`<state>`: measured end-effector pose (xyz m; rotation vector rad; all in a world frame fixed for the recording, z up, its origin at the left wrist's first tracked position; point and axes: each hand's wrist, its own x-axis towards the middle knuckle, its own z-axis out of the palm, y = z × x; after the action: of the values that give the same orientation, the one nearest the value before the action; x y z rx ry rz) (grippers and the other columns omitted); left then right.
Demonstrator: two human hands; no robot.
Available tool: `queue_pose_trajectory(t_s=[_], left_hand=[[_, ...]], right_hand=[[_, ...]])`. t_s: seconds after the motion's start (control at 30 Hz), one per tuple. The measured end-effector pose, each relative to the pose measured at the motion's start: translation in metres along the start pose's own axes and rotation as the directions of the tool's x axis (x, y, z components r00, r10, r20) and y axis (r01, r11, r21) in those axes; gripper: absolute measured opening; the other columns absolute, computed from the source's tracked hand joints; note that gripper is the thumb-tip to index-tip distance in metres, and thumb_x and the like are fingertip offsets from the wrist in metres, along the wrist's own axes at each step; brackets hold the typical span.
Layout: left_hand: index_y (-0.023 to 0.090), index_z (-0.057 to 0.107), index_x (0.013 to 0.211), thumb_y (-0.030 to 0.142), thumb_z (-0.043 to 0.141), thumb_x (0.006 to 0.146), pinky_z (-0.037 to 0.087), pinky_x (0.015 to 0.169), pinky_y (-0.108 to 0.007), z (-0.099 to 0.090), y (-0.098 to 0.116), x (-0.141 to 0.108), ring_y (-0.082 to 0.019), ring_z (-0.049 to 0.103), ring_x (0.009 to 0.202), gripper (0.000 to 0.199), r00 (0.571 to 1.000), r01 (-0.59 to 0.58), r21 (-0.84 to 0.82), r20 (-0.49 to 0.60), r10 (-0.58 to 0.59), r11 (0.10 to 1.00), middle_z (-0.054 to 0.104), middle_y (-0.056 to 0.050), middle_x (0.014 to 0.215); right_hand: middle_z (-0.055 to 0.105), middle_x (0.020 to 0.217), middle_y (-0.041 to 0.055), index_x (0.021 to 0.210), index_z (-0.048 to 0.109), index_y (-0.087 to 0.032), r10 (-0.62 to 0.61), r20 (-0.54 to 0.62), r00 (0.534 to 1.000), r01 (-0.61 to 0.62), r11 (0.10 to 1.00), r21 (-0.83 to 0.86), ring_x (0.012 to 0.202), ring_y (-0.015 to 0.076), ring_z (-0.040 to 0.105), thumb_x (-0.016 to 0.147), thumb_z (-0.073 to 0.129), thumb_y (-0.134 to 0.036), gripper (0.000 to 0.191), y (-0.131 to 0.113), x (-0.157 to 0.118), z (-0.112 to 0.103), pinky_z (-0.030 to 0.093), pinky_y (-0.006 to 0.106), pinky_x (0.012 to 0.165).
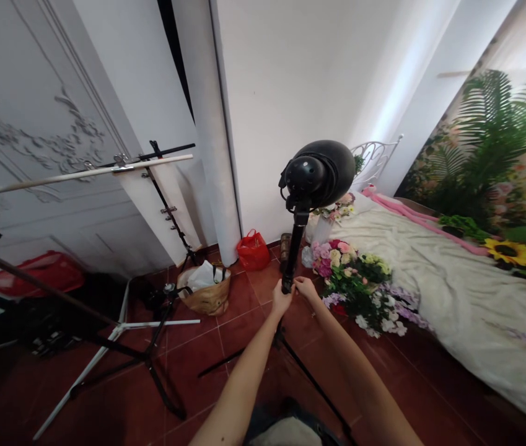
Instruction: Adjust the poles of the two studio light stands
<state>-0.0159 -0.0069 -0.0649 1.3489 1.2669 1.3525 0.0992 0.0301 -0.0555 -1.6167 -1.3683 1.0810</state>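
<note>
A black light stand [295, 251] stands upright in front of me, with a round black studio light [321, 173] on its top. My left hand [282, 300] is wrapped round the stand's column, below the thick upper section. On the column's right side, at the same height, my right hand [305, 288] has its fingers pinched together against the stand. What those fingertips hold is too small and too covered to make out. Below my hands the stand's thin black legs [306, 375] spread over the floor.
Other stands [118, 328] with a white crossbar [81, 176] crowd the left. A woven basket [207, 297] and a red bag [253, 251] sit near the wall. Artificial flowers [337, 260] lie beside a bed with a cream cover [430, 272] at right. Red tiles [192, 347] form the floor.
</note>
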Motion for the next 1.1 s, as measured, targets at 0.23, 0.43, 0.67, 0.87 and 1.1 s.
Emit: queue_pose_trajectory(t_s=[0.23,0.43,0.67,0.87,1.1], left_hand=[[0.015,0.060,0.088,0.042,0.061,0.073,0.048,0.068,-0.027,0.002,-0.001,0.001,-0.016,0.061,0.072,0.030,1.000,-0.004,0.000,-0.027,0.004,1.000,0.065,-0.005,0.080],[0.015,0.060,0.087,0.044,0.061,0.073,0.048,0.067,-0.028,0.005,0.000,0.001,-0.016,0.060,0.073,0.033,0.999,0.012,-0.012,-0.030,-0.013,1.000,0.065,-0.006,0.080],[0.014,0.061,0.091,0.047,0.063,0.072,0.049,0.075,-0.031,0.004,0.009,-0.001,-0.018,0.062,0.081,0.038,1.000,0.026,-0.068,0.001,-0.026,0.997,0.066,-0.009,0.088],[0.015,0.060,0.092,0.047,0.065,0.071,0.049,0.075,-0.031,0.005,0.011,-0.002,-0.018,0.061,0.081,0.039,0.997,0.071,-0.101,-0.003,-0.071,0.992,0.066,-0.008,0.088],[0.018,0.060,0.084,0.049,0.071,0.062,0.047,0.077,-0.031,-0.001,0.020,-0.007,-0.021,0.061,0.085,0.040,0.985,0.155,-0.003,-0.081,-0.155,0.988,0.065,-0.006,0.083]], right_hand=[[0.067,0.082,0.0049,0.096,0.063,-0.018,-0.183,-0.011,0.983,0.183,0.981,0.056,0.067,0.0171,0.060,0.081,0.036,-0.056,0.049,0.010,-0.034,-0.002,0.047,0.027,0.062],[0.066,0.099,0.0063,0.104,0.060,-0.021,-0.235,-0.034,0.971,0.233,0.971,-0.046,0.090,0.0206,0.061,0.087,0.024,-0.053,0.050,0.017,-0.037,0.000,0.045,0.032,0.083],[0.063,0.112,0.0085,0.110,0.060,-0.021,-0.253,0.001,0.967,0.247,0.940,-0.234,0.106,0.0225,0.056,0.088,0.025,-0.048,0.049,0.017,-0.028,-0.006,0.041,0.033,0.091],[0.063,0.112,0.0080,0.113,0.059,-0.021,-0.285,0.058,0.957,0.286,0.882,-0.376,0.105,0.0216,0.056,0.090,0.023,-0.042,0.048,0.023,-0.024,-0.009,0.041,0.031,0.088],[0.065,0.097,0.0087,0.106,0.061,-0.021,-0.344,0.023,0.939,0.317,0.836,-0.448,0.096,0.0212,0.059,0.091,0.025,-0.042,0.046,0.022,-0.023,-0.007,0.043,0.029,0.080]])
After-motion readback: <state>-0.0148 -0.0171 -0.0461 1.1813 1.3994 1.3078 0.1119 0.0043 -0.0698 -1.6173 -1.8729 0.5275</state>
